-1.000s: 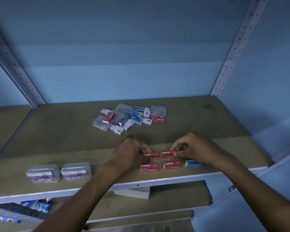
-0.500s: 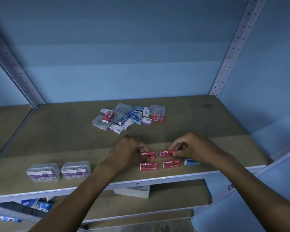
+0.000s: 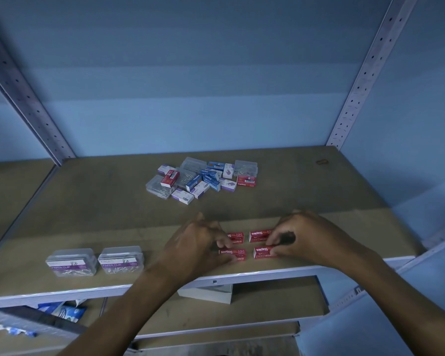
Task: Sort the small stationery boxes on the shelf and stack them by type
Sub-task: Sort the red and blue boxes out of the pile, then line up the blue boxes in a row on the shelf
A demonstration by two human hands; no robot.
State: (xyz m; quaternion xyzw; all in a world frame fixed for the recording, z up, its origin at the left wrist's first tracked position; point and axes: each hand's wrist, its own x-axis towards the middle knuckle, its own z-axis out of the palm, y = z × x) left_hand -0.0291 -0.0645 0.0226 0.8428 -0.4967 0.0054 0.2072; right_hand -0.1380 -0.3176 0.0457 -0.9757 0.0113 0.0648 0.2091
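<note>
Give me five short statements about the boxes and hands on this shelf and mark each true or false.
1. Four red staples boxes lie in a two-by-two block near the front edge. True.
2. The two clear paper clip boxes are stacked on each other. False: they sit side by side.
3. The left hand touches the front-left red box. True.
4. The right hand reaches into the mixed pile. False: it is at the red boxes.
5. The pile holds only red boxes. False: blue, purple-white and clear ones too.
</note>
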